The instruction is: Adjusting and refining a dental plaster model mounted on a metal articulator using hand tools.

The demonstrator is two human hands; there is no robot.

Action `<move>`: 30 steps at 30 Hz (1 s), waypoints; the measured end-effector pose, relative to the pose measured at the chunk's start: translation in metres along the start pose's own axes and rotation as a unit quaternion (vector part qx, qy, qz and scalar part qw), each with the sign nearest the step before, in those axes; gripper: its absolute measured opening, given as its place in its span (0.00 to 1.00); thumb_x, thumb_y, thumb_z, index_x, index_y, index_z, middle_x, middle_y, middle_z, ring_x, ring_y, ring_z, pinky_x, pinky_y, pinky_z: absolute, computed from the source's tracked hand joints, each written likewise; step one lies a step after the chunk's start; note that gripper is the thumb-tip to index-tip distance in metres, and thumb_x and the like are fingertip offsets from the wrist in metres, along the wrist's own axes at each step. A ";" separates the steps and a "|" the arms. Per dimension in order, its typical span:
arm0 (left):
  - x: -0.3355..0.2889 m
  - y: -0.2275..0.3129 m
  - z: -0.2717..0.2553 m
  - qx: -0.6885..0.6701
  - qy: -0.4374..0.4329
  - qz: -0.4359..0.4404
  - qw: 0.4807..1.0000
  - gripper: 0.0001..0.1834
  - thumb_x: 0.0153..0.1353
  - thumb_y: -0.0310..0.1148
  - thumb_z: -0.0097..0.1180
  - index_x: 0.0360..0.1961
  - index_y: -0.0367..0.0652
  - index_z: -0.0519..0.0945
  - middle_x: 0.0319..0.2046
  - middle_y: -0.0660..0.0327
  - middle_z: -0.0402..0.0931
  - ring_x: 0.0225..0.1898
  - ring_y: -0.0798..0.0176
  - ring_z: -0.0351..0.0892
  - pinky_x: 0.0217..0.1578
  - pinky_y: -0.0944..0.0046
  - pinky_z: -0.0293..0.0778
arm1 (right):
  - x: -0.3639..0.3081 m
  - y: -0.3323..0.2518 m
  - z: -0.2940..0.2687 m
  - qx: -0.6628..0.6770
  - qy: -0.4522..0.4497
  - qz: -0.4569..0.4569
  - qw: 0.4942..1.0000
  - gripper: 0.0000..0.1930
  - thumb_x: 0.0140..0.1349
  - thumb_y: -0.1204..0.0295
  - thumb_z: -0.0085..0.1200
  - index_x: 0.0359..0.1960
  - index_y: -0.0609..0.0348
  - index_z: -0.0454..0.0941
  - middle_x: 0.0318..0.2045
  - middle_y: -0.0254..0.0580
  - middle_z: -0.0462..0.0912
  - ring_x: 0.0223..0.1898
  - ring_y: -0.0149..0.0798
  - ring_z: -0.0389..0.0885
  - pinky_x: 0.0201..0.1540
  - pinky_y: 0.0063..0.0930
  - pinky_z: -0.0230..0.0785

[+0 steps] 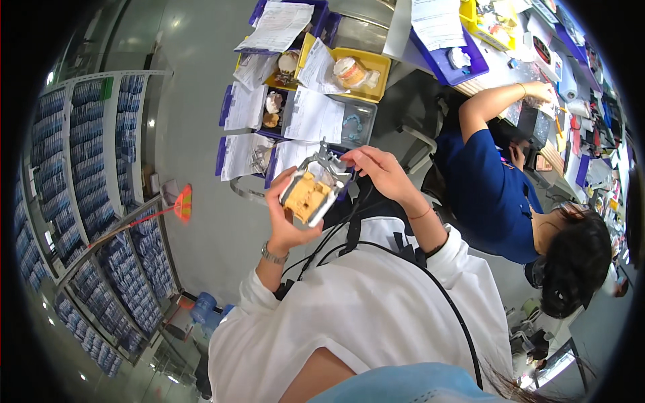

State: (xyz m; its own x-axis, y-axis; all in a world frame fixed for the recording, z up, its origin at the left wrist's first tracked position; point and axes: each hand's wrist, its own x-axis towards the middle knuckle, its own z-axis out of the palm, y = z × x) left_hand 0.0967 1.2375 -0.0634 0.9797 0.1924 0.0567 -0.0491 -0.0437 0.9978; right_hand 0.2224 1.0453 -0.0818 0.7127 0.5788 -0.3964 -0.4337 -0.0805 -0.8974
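My left hand (290, 228) grips a dental articulator (325, 160) from its left side, thumb below and fingers along the edge. A yellow-tan dental cast (306, 197) with white plaster around it is mounted in the grey frame. My right hand (381, 173) is at the articulator's upper right, its thumb and index finger pinched on or against the grey frame; the exact contact is too small to make out. The held piece is tilted in front of the stacked trays.
Purple, yellow and grey trays with paper sheets and dental models stand ahead, one yellow tray (379, 62) among them. At right a co-worker in a navy shirt (480, 195) sits by a cluttered bench. Shelves (87, 141) of blue items and a broom (182, 203) are at left.
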 end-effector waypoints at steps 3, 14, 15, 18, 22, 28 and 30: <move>-0.006 0.022 -0.011 0.068 -0.019 0.088 0.994 0.47 0.30 0.31 0.70 0.54 0.46 0.56 0.55 0.44 0.56 0.58 0.47 0.59 0.56 0.52 0.61 | -0.010 -0.031 0.021 -0.017 -0.054 -0.036 0.998 0.13 0.65 0.68 0.44 0.36 0.66 0.77 0.28 0.37 0.78 0.32 0.26 0.73 0.37 0.20 0.66; -0.019 0.048 -0.012 0.046 0.011 0.197 0.979 0.50 0.28 0.40 0.75 0.54 0.49 0.56 0.55 0.47 0.57 0.55 0.36 0.63 0.52 0.42 0.66 | -0.040 -0.082 0.046 -0.065 0.029 -0.142 0.987 0.06 0.53 0.76 0.59 0.30 0.65 0.75 0.29 0.35 0.76 0.32 0.26 0.73 0.36 0.19 0.65; -0.020 0.051 -0.009 0.046 0.018 0.193 0.980 0.50 0.28 0.39 0.74 0.54 0.49 0.56 0.55 0.47 0.57 0.55 0.36 0.62 0.53 0.41 0.65 | -0.041 -0.082 0.047 -0.083 0.051 -0.160 0.982 0.07 0.51 0.77 0.60 0.28 0.64 0.75 0.28 0.34 0.76 0.31 0.27 0.73 0.35 0.19 0.66; -0.019 0.060 -0.002 0.058 0.032 0.191 0.979 0.50 0.28 0.37 0.74 0.53 0.49 0.55 0.54 0.47 0.56 0.55 0.35 0.62 0.53 0.41 0.65 | -0.045 -0.086 0.054 -0.162 0.104 -0.219 0.957 0.08 0.46 0.77 0.64 0.25 0.63 0.75 0.25 0.36 0.76 0.28 0.29 0.73 0.31 0.21 0.66; -0.019 0.065 0.004 0.082 0.042 0.197 0.976 0.50 0.27 0.34 0.72 0.53 0.49 0.53 0.54 0.48 0.55 0.55 0.35 0.62 0.53 0.41 0.65 | -0.048 -0.090 0.059 -0.295 0.158 -0.309 0.890 0.08 0.43 0.77 0.64 0.21 0.61 0.75 0.22 0.38 0.75 0.23 0.34 0.72 0.27 0.23 0.65; -0.024 0.067 0.015 0.080 0.091 0.195 0.973 0.48 0.25 0.32 0.67 0.51 0.47 0.53 0.53 0.45 0.55 0.51 0.50 0.65 0.52 0.54 0.66 | -0.044 -0.078 0.064 -0.298 0.153 -0.337 0.880 0.07 0.45 0.78 0.60 0.23 0.58 0.72 0.20 0.36 0.70 0.22 0.38 0.68 0.23 0.28 0.60; -0.025 0.069 0.016 0.082 0.092 0.190 0.974 0.48 0.25 0.32 0.66 0.51 0.47 0.52 0.53 0.45 0.55 0.51 0.50 0.65 0.51 0.54 0.66 | -0.047 -0.082 0.067 -0.273 0.157 -0.328 0.891 0.07 0.45 0.79 0.59 0.24 0.58 0.72 0.21 0.36 0.71 0.23 0.39 0.68 0.24 0.28 0.61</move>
State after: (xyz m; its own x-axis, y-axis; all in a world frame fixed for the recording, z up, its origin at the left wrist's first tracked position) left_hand 0.0719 1.2141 0.0033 0.8442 0.3042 0.4414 -0.3555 -0.2987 0.8857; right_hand 0.1876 1.0791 0.0231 0.8707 0.3974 0.2897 0.4036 -0.2409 -0.8826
